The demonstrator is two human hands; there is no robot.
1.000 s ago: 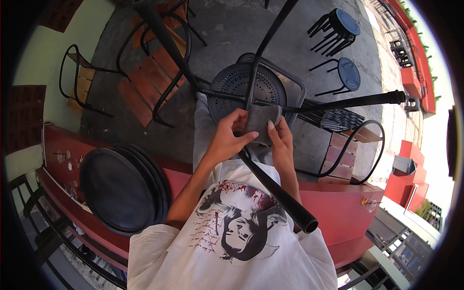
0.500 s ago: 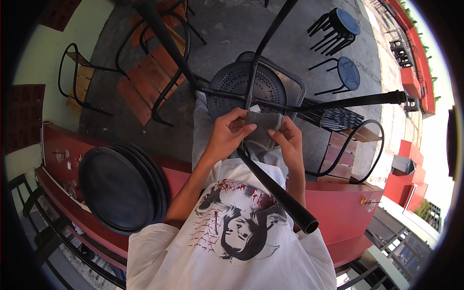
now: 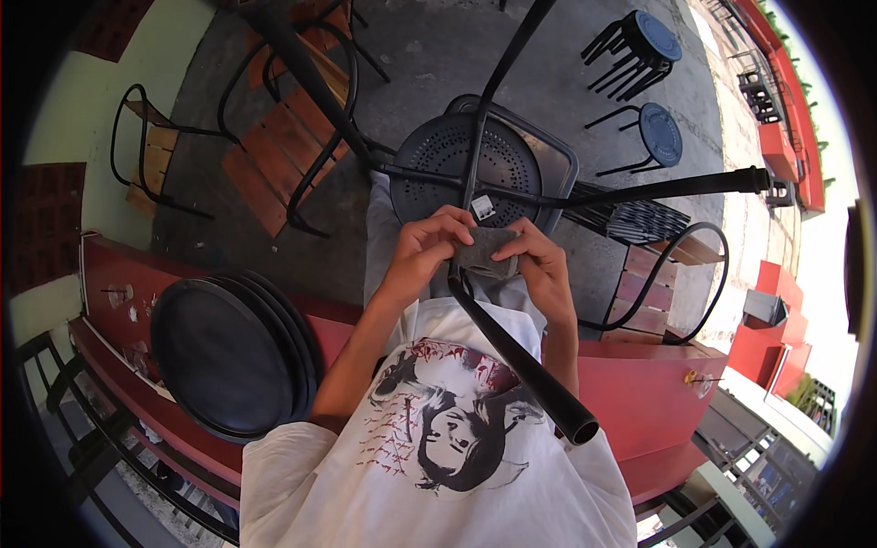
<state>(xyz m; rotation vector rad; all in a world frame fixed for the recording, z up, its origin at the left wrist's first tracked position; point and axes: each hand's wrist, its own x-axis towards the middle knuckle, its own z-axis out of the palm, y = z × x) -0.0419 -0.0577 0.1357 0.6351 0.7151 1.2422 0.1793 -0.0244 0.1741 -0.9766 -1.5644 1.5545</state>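
Note:
Between my two hands is a small folded grey cloth (image 3: pixel 491 254). My left hand (image 3: pixel 425 258) pinches its left side with thumb and fingers, and my right hand (image 3: pixel 543 265) grips its right side. Just below the cloth, a black metal stool leg (image 3: pixel 525 361) slants toward my shirt, its hollow end near my right side. It belongs to an upturned stool whose other legs fan outward. Beyond the cloth lies a round black perforated seat (image 3: pixel 427 151), crossed by the legs. A small white label (image 3: pixel 483 207) shows just past my fingertips.
A stack of round black discs (image 3: pixel 219 356) leans on a red bench (image 3: pixel 630 393) at my left. Wooden-slat chairs (image 3: pixel 283 151) stand at the far left, another chair (image 3: pixel 639 283) at right. Stacked blue-topped stools (image 3: pixel 656 36) and a single stool (image 3: pixel 660 134) are at the far right.
The cloth has been folded smaller and brought slightly nearer to me. My right hand has shifted over its top edge, and the white label is now more exposed.

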